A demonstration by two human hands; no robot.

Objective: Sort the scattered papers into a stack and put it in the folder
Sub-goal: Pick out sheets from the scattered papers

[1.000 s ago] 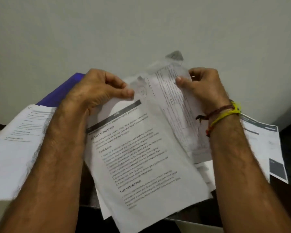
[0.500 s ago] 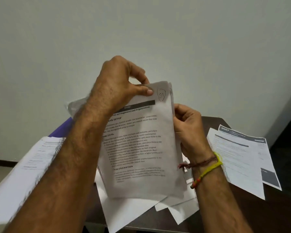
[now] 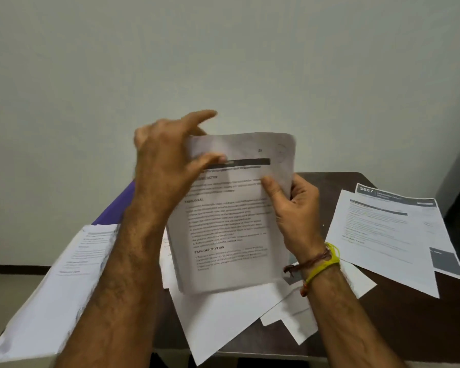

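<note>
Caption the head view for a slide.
Both hands, left and right, hold a paper stack upright above loose sheets on the table.

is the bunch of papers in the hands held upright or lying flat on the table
Upright. The bunch of papers is lifted above the table, gripped by the left hand and right hand.

Both my forearms are bare and hairy, no sleeves reaching into view. Round my right wrist I wear a yellow-green cord band (image 3: 327,261), a thin dark reddish-brown thread (image 3: 310,262) tied with loose ends, and a small orange bit (image 3: 304,290) just below them. My left wrist carries nothing.
</note>
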